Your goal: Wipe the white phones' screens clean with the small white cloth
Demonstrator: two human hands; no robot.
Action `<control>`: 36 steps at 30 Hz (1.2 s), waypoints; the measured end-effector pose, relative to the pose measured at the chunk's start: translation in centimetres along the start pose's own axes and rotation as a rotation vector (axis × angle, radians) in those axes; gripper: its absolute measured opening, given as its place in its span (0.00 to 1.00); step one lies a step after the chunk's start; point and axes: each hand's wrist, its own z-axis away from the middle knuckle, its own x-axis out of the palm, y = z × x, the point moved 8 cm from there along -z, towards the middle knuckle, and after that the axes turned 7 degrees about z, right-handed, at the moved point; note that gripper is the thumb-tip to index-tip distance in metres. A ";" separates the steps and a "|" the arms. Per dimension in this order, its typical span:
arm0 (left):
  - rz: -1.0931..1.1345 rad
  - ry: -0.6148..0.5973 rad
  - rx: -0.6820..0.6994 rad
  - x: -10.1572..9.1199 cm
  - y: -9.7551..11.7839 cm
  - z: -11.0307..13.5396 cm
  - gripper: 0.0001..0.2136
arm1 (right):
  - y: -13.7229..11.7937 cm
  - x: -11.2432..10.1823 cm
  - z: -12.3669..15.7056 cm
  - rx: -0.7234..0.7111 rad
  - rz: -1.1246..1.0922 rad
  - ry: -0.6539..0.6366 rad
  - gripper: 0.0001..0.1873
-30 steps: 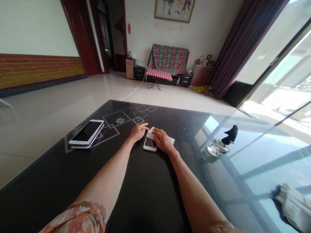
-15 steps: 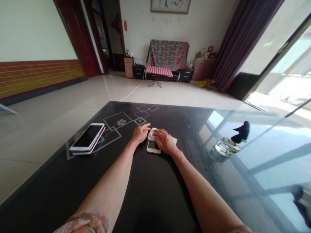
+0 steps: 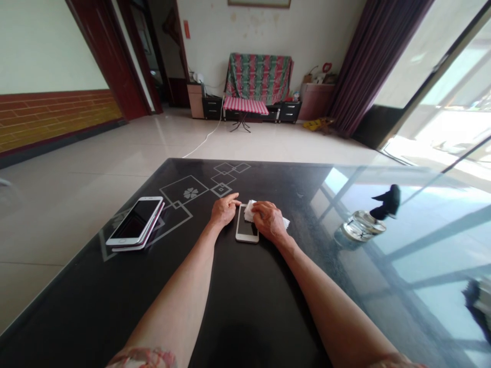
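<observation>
A white smartphone (image 3: 247, 237) lies face up on the black tabletop (image 3: 230, 286), its dark screen partly covered. My right hand (image 3: 269, 219) presses a crumpled white cloth (image 3: 249, 210) onto the screen, with fingers curled over it. One zigzag-edged corner of the cloth sticks out at the right of that hand. At the phone's upper left edge is my left hand (image 3: 224, 210), index finger stretched forward and thumb near the edge. Nothing is held in it. Off to the left, another white smartphone (image 3: 136, 221) rests face up on top of a stacked phone.
On the right stands a clear glass bottle (image 3: 362, 226) with a black spray head (image 3: 387, 202). A blurred dark and white object (image 3: 477, 304) sits at the right edge. Across the floor is a small table with a striped top (image 3: 245, 105).
My right hand and the cloth have shifted right over the screen, uncovering the phone's upper left. The view has tilted down slightly. My left hand stays by the phone's edge.
</observation>
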 end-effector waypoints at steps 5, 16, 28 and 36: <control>-0.015 -0.002 -0.002 0.1 0.0 -0.1 0.23 | -2.4 1.0 0.1 -0.245 -0.090 -0.169 0.16; -0.041 0.018 0.015 -0.1 -0.3 -0.2 0.23 | 1.1 0.5 0.0 0.089 0.098 0.007 0.11; -0.027 0.011 0.034 -0.2 -0.3 -0.2 0.22 | -1.8 1.0 0.1 -0.233 -0.058 -0.123 0.13; -0.034 0.033 0.024 -0.4 -0.1 -0.1 0.22 | 0.3 0.6 -0.1 0.018 0.028 -0.019 0.10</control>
